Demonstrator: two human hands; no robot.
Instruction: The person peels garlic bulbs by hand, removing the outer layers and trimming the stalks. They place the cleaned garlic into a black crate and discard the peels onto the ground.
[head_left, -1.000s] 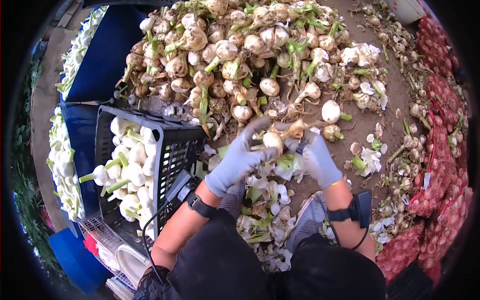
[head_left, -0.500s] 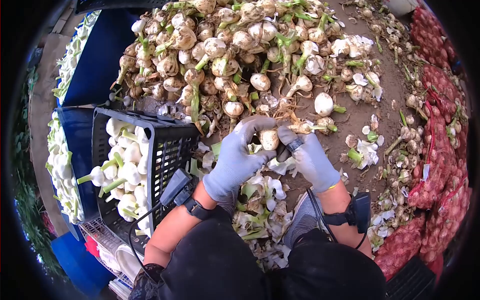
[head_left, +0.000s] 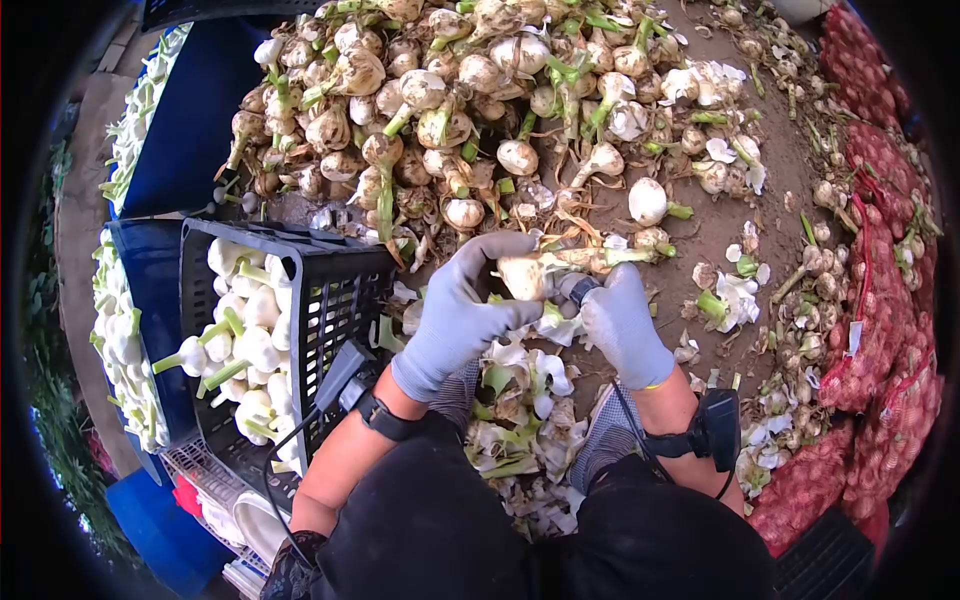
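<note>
My left hand [head_left: 462, 312], in a grey-white glove, curls its fingers and thumb around a garlic bulb [head_left: 520, 276], soil-stained and pale. The bulb's stalk side points right, toward my other hand. My right hand [head_left: 622, 318], gloved too, is closed close beside the bulb, with a dark piece [head_left: 576, 288] at its thumb and fingertips; I cannot tell what that is. Below both hands lie peeled garlic skins [head_left: 530, 400] between my shoes. Just beyond my fingers spreads a heap of unpeeled garlic [head_left: 440, 130] with green stalks.
A black plastic crate [head_left: 345, 290] of clean white garlic [head_left: 255, 345] stands at my left. Behind it are blue bins [head_left: 150, 290] topped with more white bulbs. Red mesh sacks [head_left: 880, 300] of garlic line the right side. One clean bulb [head_left: 648, 203] rests on the soil ahead.
The bulb in my left hand has tilted and shifted slightly left, showing more of its side. My right hand has turned, its fingers now curled under beside the bulb.
</note>
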